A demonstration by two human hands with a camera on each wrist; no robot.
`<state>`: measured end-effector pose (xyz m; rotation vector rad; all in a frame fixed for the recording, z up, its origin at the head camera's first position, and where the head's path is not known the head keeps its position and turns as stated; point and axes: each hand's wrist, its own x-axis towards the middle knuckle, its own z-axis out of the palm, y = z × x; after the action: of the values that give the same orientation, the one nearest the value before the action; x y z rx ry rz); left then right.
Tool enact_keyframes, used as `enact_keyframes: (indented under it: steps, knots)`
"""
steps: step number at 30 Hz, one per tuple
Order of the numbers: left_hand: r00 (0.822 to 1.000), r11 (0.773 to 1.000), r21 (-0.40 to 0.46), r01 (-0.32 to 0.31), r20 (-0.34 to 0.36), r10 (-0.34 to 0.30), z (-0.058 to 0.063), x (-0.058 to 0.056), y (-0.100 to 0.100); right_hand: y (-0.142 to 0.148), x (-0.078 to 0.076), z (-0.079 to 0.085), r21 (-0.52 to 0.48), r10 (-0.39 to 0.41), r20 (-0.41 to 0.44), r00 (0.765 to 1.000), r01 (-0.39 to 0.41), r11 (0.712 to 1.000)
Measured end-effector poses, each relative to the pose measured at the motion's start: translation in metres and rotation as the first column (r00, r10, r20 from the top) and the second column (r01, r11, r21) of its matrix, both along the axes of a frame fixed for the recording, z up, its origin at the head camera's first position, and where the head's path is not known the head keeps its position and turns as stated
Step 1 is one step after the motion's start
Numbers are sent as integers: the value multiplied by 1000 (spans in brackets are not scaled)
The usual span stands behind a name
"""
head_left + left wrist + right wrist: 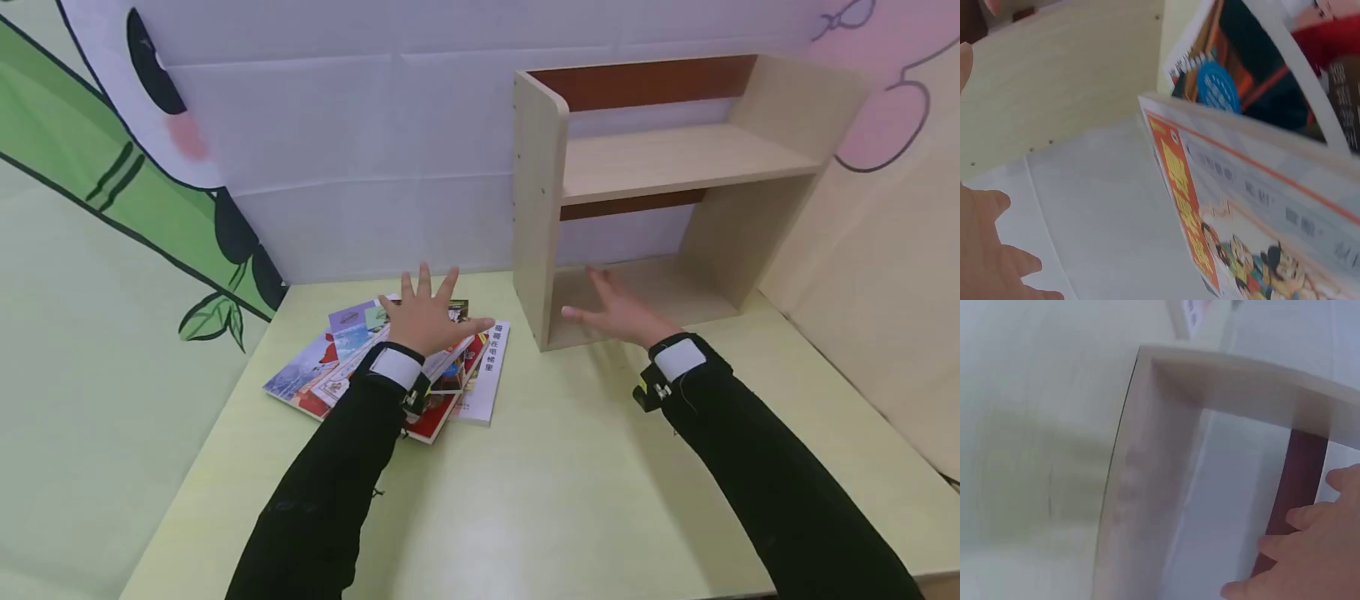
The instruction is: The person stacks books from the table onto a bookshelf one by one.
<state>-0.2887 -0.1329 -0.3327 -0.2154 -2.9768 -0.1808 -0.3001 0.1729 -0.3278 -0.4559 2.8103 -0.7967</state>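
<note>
I see the bare left hand (pixel 427 318), fingers spread and grasping nothing, over a fanned pile of glossy, multicoloured paper books (pixel 347 360), far left; the bare right hand (pixel 626 310), likewise free, before a two-tier, pale wooden bookcase (pixel 678 167), far right on the pale-yellow table (pixel 555 483).

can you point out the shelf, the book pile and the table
Shelf (pixel 678 162): head view, middle board
Book pile (pixel 344 377): head view, white cover on its left side
Table (pixel 547 483): head view, bare part of the top
</note>
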Motion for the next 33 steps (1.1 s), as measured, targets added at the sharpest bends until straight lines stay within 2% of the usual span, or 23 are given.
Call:
enact_keyframes:
  steps: [2,5,7,9,11,14,16,17,19,22,25,26,28,33]
  knots:
    - [999,998,47,37,11,-38,-1,4,0,-1,4,-6,-122,1,85,996,9,992]
    - [995,985,149,85,44,-93,1,14,-1,-4,9,-17,-270,19,166,986,27,963]
    - [989,967,228,112,73,-132,2,21,-3,-7,14,-25,-357,35,199,979,39,933]
    - [980,942,309,134,99,-171,2,29,-7,-11,18,-33,-452,73,219,973,35,891]
    - [971,910,387,149,117,-209,0,37,-14,-16,23,-42,-563,121,237,964,35,826]
    - [959,856,488,169,117,-256,-4,49,-30,-27,32,-54,-728,225,257,940,36,684]
    - [954,820,544,177,109,-278,-8,56,-43,-35,38,-60,-802,281,277,919,60,594]
    - [954,801,575,169,109,-280,-10,60,-51,-39,41,-63,-824,302,290,908,76,562]
    - [955,773,621,130,130,-265,-13,65,-68,-45,47,-67,-842,322,316,892,108,528]
    - [963,754,657,17,192,-189,-22,67,-98,-51,55,-71,-847,340,339,877,127,517]
    - [959,753,648,-114,270,-87,-30,65,-126,-54,60,-73,-846,354,338,872,116,521]
    - [958,754,642,-139,280,-62,-33,63,-134,-54,61,-73,-843,356,338,871,113,525]
    - [951,740,647,-186,306,-29,-37,60,-146,-55,60,-74,-842,358,342,869,115,527]
    - [942,703,674,-228,336,-17,-47,50,-157,-58,57,-80,-834,362,368,856,132,536]
